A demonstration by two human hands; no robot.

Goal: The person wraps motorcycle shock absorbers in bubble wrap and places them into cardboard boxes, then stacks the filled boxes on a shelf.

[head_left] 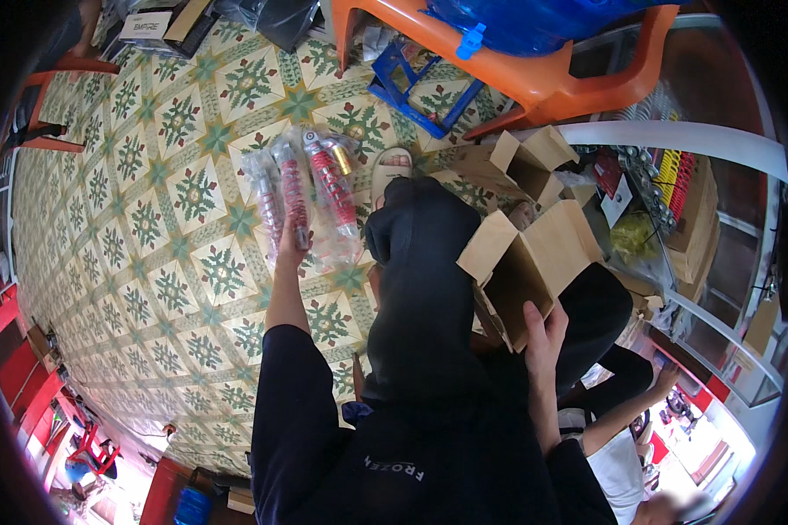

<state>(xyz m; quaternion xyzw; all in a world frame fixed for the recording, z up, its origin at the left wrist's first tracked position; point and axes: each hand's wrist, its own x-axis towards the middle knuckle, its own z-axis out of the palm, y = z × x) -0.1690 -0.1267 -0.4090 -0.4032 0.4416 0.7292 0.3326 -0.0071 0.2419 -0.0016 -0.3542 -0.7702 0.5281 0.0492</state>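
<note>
My left hand (pixel 292 240) is closed around the lower end of a red-spring shock absorber (pixel 291 184) in clear plastic. Close beside it on the left lies another plastic-wrapped shock absorber (pixel 267 203). To its right, over the tiled floor, is a third one with a red spring (pixel 331 182), next to a gold cylinder (pixel 341 157). My right hand (pixel 545 332) grips the near edge of an open cardboard box (pixel 572 245), thumb over the rim. The box rests against my right leg with its flaps spread; shadow hides its inside.
A second open cardboard box (pixel 534 162) stands beyond the first. At the far side are an orange plastic chair (pixel 552 92) and a blue frame (pixel 416 92). Coil springs (pixel 674 179) fill a shelf at right. Another person's arm (pixel 626 420) shows at lower right.
</note>
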